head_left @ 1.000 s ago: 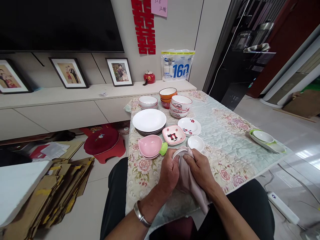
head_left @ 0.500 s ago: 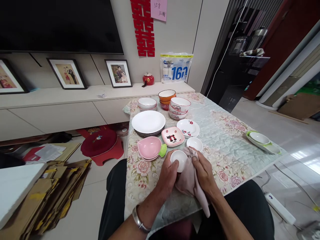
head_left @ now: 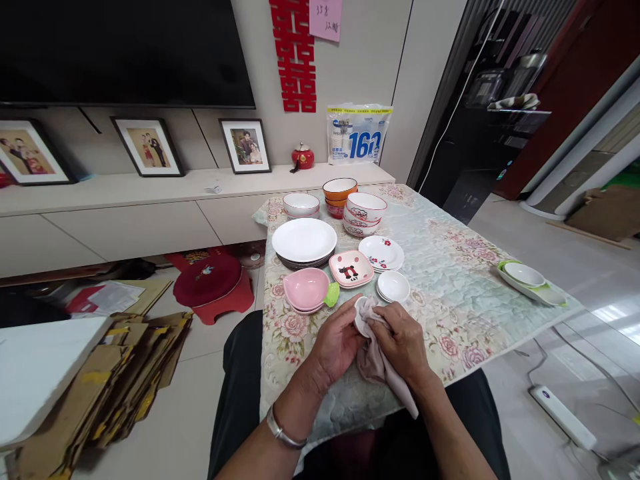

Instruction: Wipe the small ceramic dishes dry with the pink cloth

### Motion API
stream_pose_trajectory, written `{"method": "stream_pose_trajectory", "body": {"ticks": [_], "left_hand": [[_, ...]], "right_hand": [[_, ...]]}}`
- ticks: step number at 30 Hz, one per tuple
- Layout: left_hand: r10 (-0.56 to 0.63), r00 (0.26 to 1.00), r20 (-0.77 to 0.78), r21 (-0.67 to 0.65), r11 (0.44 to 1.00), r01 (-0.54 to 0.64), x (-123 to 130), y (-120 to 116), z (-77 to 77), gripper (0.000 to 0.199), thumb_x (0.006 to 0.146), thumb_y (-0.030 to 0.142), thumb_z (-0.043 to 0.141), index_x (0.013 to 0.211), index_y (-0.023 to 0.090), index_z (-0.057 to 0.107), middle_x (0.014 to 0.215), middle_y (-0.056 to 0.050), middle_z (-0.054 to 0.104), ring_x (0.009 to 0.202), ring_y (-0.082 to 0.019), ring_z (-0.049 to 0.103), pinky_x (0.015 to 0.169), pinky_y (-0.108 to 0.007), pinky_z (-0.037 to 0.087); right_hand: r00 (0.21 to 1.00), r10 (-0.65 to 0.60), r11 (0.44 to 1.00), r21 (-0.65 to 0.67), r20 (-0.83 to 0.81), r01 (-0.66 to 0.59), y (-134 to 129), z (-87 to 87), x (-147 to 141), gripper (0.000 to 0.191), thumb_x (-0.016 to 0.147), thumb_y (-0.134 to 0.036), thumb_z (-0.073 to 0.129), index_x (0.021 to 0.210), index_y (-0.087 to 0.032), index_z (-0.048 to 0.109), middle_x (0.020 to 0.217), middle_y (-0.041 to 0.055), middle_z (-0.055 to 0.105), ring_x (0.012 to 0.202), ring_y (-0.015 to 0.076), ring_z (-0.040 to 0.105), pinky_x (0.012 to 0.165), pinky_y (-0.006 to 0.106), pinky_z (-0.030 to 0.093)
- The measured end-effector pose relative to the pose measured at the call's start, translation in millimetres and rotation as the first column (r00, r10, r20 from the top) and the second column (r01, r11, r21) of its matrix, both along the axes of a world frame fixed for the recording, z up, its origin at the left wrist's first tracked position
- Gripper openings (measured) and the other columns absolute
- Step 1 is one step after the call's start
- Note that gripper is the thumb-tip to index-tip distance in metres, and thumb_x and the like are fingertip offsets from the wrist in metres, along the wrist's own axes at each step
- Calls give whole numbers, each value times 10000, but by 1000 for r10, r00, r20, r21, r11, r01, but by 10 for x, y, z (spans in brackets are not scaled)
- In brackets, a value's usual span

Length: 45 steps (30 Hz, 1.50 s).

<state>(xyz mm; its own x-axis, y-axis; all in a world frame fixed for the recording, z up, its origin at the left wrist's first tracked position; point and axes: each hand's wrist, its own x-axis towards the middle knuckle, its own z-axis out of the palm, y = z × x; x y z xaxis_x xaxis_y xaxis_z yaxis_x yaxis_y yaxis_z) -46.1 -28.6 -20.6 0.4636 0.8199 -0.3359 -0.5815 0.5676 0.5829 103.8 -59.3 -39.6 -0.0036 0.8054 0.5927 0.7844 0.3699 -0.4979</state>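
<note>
Held up over the near edge of the table is a small white bowl (head_left: 360,319), tilted on its side, with my left hand (head_left: 336,341) curled around its left and under side. My right hand (head_left: 403,339) bunches a dusty-pink cloth (head_left: 377,369) and presses part of it into the bowl; the rest hangs down. Just beyond my hands sit a stack of small white bowls (head_left: 393,287), square pink cat dishes (head_left: 351,268) and a pink bowl with a green leaf handle (head_left: 307,289). Flowered plates (head_left: 381,253) lie behind them.
Large white plates (head_left: 305,240), white bowls (head_left: 301,204), orange bowls (head_left: 340,189) and red-rimmed bowls (head_left: 367,207) stand farther back on the flowered tablecloth (head_left: 425,267). Green-edged dishes (head_left: 550,294) lie at right. A red stool (head_left: 213,283) and folded cardboard (head_left: 75,407) are at left.
The small bowl has turned from facing up to standing on its side. My right hand has moved left, bringing the cloth into the bowl. The view has shifted slightly.
</note>
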Motion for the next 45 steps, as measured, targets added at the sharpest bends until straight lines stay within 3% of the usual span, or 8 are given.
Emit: {"method": "stream_pose_trajectory", "body": {"ticks": [7,15,21,27,32,37,41,45], "left_hand": [[-63,998,3,199,978,62,28,-51,-13,520,718,300,826,1212,214,691,1261,-92,691,1069,-213,648,930,-318,475],[-41,999,28,70,997,39,-27,-17,-67,570,686,332,849,1212,192,680,1040,-76,731,786,-159,642,657,-279,498],[-57,998,21,68,996,56,-16,-24,-29,541,674,350,861,1157,164,705,1060,-86,715,819,-174,634,665,-287,516],[-11,998,61,87,996,6,9,-32,-18,467,695,360,845,1105,175,716,979,-60,723,798,-153,636,680,-266,510],[87,996,-29,216,973,-79,56,-61,-84,502,702,322,837,1163,183,694,1199,-112,699,1006,-225,651,846,-328,508],[95,994,-52,381,922,-68,70,-62,-169,486,765,302,789,1225,211,660,1232,-99,699,1139,-248,623,1001,-370,450],[119,987,-111,404,912,-64,63,-62,-158,482,781,296,768,1243,223,648,1234,-92,697,1148,-252,622,1003,-374,448],[141,982,-122,357,930,-89,59,-58,-166,491,768,338,771,1231,219,659,1328,-111,642,1204,-288,588,1001,-399,455]], "right_hand": [[975,-170,985,-67,-146,162,54,-26,-115,85,875,-227,591,937,-194,640,816,31,684,707,189,641,660,305,490],[956,236,939,-210,-176,-271,-57,240,-47,186,961,-220,539,856,-223,693,785,17,621,771,172,613,684,280,482],[986,8,951,-307,167,44,-41,313,-30,165,955,-220,524,882,-194,669,838,43,610,743,184,611,661,287,446],[983,71,993,-100,170,-55,90,231,-169,225,1002,-211,436,962,-180,655,890,75,632,821,186,622,741,277,461],[961,-61,947,-288,271,141,52,276,-124,203,956,-203,481,881,-171,667,848,74,630,711,194,604,628,286,404],[992,64,883,-457,-106,-105,-4,352,-79,193,915,-218,516,793,-187,663,760,24,649,720,175,598,666,268,420],[862,75,838,-436,-501,-327,13,331,-20,179,909,-306,563,873,-182,687,828,17,691,784,176,622,707,264,466],[932,219,815,-471,-289,-338,30,357,60,141,913,-249,567,886,-196,696,868,25,677,844,182,619,764,280,456]]}}
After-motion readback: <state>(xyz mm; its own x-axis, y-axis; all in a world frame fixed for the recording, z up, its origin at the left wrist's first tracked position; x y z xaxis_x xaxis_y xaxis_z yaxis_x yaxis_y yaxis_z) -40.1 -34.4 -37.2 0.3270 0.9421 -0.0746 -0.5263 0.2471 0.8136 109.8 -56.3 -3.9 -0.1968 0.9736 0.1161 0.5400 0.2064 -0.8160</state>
